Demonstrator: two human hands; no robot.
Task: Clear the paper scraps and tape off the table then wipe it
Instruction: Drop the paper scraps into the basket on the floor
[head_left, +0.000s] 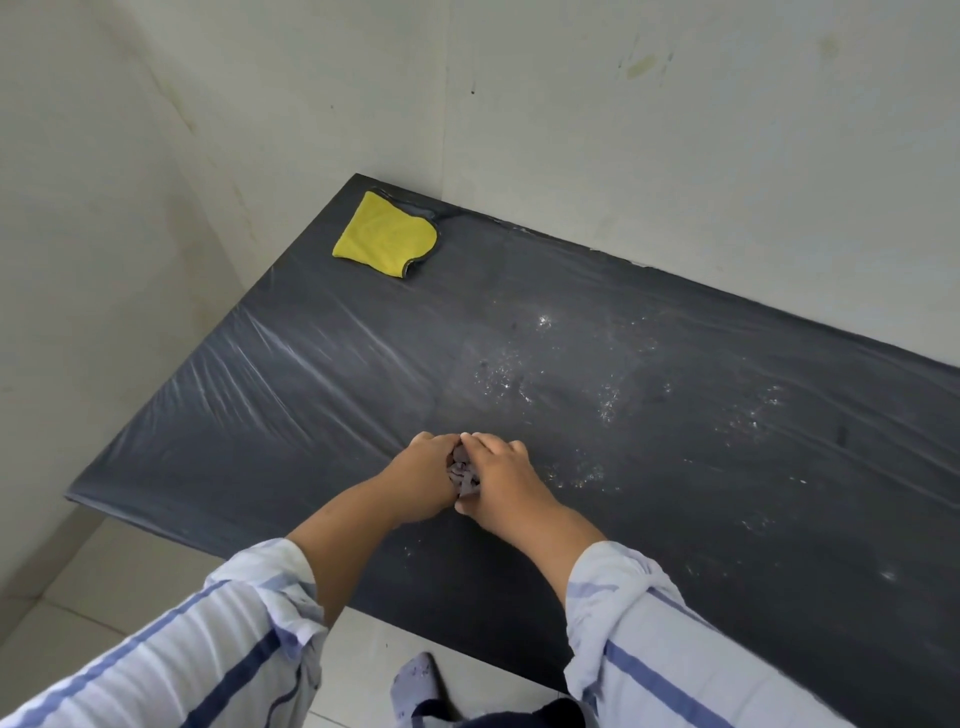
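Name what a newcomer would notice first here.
The bright yellow cloth lying flat at the far left corner of the dark table stands out most. Near the front edge, the left hand and right hand close together round a bunch of grey scraps. Pale specks dot the table beyond and to the right of the hands.

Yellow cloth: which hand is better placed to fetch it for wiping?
Left, probably: the cloth lies at the far left corner of the table, nearer the left hand than the right hand; both grip scraps.
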